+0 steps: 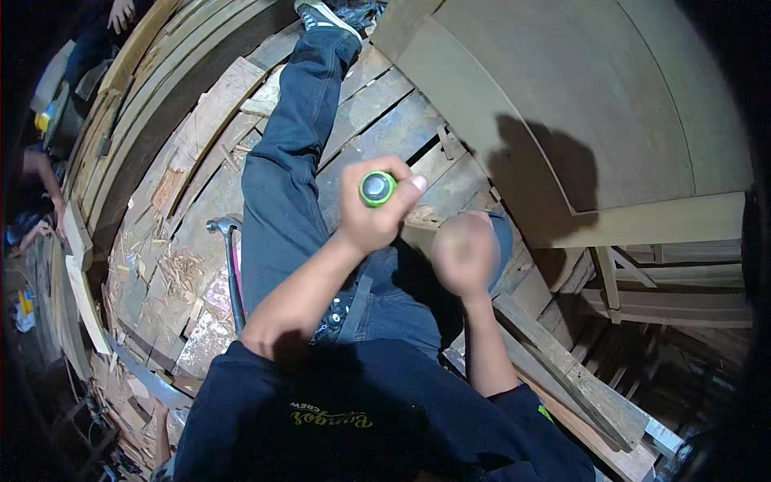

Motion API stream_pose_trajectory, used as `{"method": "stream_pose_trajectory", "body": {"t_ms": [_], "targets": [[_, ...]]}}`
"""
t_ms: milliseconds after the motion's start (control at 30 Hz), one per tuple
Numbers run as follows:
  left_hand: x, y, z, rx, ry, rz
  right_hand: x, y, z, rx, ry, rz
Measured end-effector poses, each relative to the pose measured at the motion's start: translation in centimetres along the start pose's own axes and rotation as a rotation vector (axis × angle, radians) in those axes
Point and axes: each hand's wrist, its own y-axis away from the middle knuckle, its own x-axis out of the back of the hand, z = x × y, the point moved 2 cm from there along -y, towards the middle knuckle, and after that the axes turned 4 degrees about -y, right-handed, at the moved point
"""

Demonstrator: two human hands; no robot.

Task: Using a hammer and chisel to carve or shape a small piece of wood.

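Note:
My left hand (371,205) is closed around the upright handle of a green-and-black tool (377,187), its round end facing up; the working end is hidden. Close by to the right, my right hand (464,255) is smeared by motion over my bent knee, so its fingers and anything in them cannot be made out. A pale piece of wood (420,225) shows between my hands. Beside my outstretched left leg lies a hammer (233,269) with a dark handle, among wood shavings (181,269).
Curved timber ribs (152,72) line the left, where other people's hands (120,12) and arms show. A saw blade (157,381) lies lower left. A large wooden panel (586,72) stands upper right. Loose boards (578,386) lie at my right, over a plank floor (369,132).

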Motion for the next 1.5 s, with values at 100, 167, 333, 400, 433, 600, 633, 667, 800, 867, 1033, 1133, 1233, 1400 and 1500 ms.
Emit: {"method": "stream_pose_trajectory", "body": {"t_ms": [100, 167, 333, 400, 433, 600, 633, 667, 800, 867, 1033, 1133, 1233, 1400, 1500], "targets": [[-0.2, 0.6, -1.5, 0.053, 0.024, -0.036, 0.5, 0.6, 0.0, -0.009, 0.01, -0.013], [0.4, 0.6, -1.6, 0.023, 0.027, -0.032, 0.2, 0.3, -0.1, 0.005, 0.017, -0.012], [1.6, 0.7, -1.6, 0.056, 0.101, 0.1, 0.0, 1.0, -0.5, 0.061, 0.024, -0.002], [3.1, 0.8, -2.0, 0.084, 0.164, 0.139, -0.1, 1.1, -0.7, 0.056, 0.024, -0.007], [3.8, 0.9, -2.1, 0.098, 0.196, 0.159, -0.1, 1.1, -0.7, 0.055, 0.023, -0.005], [6.8, 2.8, -2.0, 0.291, 0.151, 0.281, 0.1, 1.1, -0.7, 0.056, 0.023, 0.018], [7.0, 3.2, -1.7, 0.294, 0.147, 0.276, 0.1, 1.1, -0.7, 0.054, 0.035, 0.014], [7.2, 3.7, -1.5, 0.347, 0.063, 0.275, 0.2, 1.1, -0.8, 0.047, 0.034, 0.018], [7.8, 5.4, -0.9, 0.412, 0.008, 0.218, 0.1, 1.0, -0.8, 0.046, 0.015, 0.013], [7.6, 5.9, -0.4, 0.366, 0.003, 0.135, -0.1, 1.0, -0.8, 0.042, 0.009, 0.012], [4.4, 6.3, -0.1, 0.171, 0.15, -0.037, -0.2, 1.1, -1.0, 0.059, 0.01, 0.013], [2.9, 5.9, -0.4, 0.077, 0.038, -0.244, 0.1, 1.1, -1.3, 0.077, 0.009, 0.011], [1.7, 5.6, -0.5, 0.085, 0.005, -0.318, 0.0, 1.4, -1.5, 0.073, -0.011, -0.005], [1.1, 4.8, -1.0, 0.063, -0.038, -0.293, -0.3, 1.7, -2.0, 0.063, -0.002, 0.001], [0.1, 3.6, 0.2, 0.004, -0.017, -0.115, -0.2, 1.4, -1.7, 0.045, 0.012, 0.025]]}}
